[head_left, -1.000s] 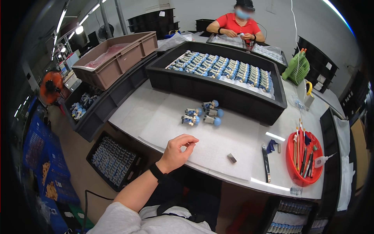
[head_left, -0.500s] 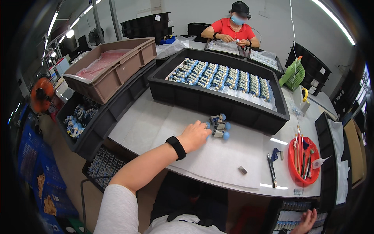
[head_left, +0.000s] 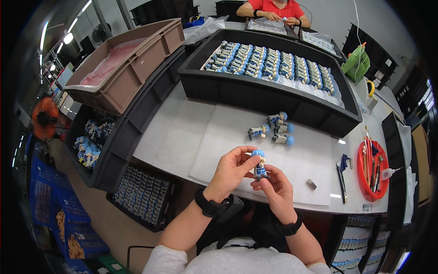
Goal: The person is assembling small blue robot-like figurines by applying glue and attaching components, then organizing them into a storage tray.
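Note:
In front of me, above the near part of the table, both hands hold one small figurine [head_left: 260, 168] with light-blue hair and a blue outfit. My left hand [head_left: 232, 172] pinches it near the head, thumb across its front. Fingers of my right hand [head_left: 277, 191] grip it low, by its dark feet. The figurine is upright and faces partly away to the right. Just beyond my hands, several similar figurines lie on the white sheet [head_left: 228, 132]; one figurine [head_left: 258, 131] is apart from a closer cluster [head_left: 284, 128].
A black tray [head_left: 269, 94] with rows of figurines stands behind. Left are a brown bin [head_left: 130, 75] and a black bin of figurines [head_left: 107, 160]. At right lie a small metal block [head_left: 311, 184], a dark-handled tool [head_left: 341, 182] and a red basket [head_left: 368, 189] of brushes. A co-worker [head_left: 276, 10] sits opposite.
My left hand has come back from the figurine cluster toward me. My right hand has moved up from the lower trays at right, and both now hold a figurine. The view has tipped downward.

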Demonstrator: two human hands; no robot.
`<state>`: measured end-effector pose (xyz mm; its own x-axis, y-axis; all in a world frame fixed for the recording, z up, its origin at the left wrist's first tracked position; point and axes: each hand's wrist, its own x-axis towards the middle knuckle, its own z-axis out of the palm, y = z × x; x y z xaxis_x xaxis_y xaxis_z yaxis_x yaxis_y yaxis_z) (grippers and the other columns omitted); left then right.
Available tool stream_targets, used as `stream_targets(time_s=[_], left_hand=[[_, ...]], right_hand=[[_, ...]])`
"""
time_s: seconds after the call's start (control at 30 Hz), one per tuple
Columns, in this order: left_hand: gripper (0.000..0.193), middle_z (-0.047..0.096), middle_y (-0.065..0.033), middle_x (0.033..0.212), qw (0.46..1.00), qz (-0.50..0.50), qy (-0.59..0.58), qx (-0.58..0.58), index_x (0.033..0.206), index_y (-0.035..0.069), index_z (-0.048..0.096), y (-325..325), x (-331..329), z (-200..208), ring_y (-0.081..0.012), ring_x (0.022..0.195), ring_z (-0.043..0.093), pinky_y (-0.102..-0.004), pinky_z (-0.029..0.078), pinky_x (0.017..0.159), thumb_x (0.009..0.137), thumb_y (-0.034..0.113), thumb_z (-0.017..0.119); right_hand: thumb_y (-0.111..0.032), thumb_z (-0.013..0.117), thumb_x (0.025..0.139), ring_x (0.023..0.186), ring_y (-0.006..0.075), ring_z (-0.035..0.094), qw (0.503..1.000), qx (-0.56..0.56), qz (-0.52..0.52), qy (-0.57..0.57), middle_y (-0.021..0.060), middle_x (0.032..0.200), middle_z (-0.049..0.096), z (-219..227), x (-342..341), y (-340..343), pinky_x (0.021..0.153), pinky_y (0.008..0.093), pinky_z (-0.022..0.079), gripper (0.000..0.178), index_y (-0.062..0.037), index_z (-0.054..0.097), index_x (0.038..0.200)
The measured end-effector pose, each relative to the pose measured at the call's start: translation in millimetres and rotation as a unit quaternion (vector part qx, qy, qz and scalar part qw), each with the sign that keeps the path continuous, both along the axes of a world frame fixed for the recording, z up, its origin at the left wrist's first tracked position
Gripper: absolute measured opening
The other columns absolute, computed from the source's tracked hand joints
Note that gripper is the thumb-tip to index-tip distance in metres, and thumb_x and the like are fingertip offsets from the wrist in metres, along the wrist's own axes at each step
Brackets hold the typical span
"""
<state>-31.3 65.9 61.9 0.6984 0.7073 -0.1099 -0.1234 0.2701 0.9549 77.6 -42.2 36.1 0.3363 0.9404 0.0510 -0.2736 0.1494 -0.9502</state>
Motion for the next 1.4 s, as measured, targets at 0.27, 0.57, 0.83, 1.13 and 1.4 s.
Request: stream_targets(time_s=[0.27,0.57,0.83,1.13,1.4], left_hand=[[0.027,0.057,-0.0028,0.089,0.998,0.02,-0.028,-0.055,0.109,0.002,0.052,0.4,2.4,-16.6,-0.0088,0.079,0.054,-0.0225,0.046,0.068,0.088,0.02,0.05],[0.032,0.058,-0.0041,0.094,1.0,-0.008,-0.018,0.021,0.115,0.001,0.051,-2.9,3.3,-29.6,-0.0083,0.082,0.053,-0.0235,0.046,0.07,0.087,0.018,0.052],[0.032,0.058,-0.003,0.089,0.999,0.025,-0.043,-0.008,0.11,0.002,0.053,-4.6,8.2,-30.2,-0.0079,0.082,0.054,-0.0213,0.046,0.067,0.081,0.013,0.061],[0.031,0.057,-0.006,0.098,0.997,0.005,-0.068,-0.032,0.116,0.001,0.048,-6.0,8.6,-32.1,-0.012,0.086,0.056,-0.0258,0.048,0.075,0.085,0.008,0.052],[0.031,0.058,-0.009,0.094,0.995,-0.021,-0.027,-0.093,0.119,-0.001,0.046,-11.3,14.9,-37.8,-0.0125,0.078,0.059,-0.0234,0.052,0.069,0.092,0.013,0.041]], right_hand=[[-0.007,0.053,0.085,0.084,0.0171,0.058,1.0,-0.002,0.005,0.026,0.0127,0.102,0.056,-13.8,8.4,0.7,0.073,0.0276,0.048,0.033,0.0046,0.044,0.114],[0.003,0.068,0.069,0.094,0.0145,0.049,0.979,0.063,-0.159,-0.115,0.0069,0.103,0.047,-26.4,2.8,3.8,0.077,0.0267,0.045,0.054,-0.0008,0.042,0.117],[0.005,0.071,0.063,0.091,0.0125,0.045,0.954,0.067,-0.2,-0.214,0.0059,0.101,0.043,-29.2,0.6,4.5,0.073,0.0249,0.043,0.064,-0.0029,0.041,0.119],[0.003,0.07,0.067,0.085,0.011,0.049,0.968,0.053,-0.205,-0.132,0.0049,0.099,0.046,-31.1,-0.1,3.4,0.071,0.0229,0.043,0.063,-0.0027,0.038,0.122],[0.006,0.068,0.068,0.084,0.0103,0.049,0.971,0.114,-0.18,-0.111,0.0087,0.105,0.05,-30.2,2.4,2.0,0.07,0.022,0.046,0.068,-0.0028,0.035,0.127]])
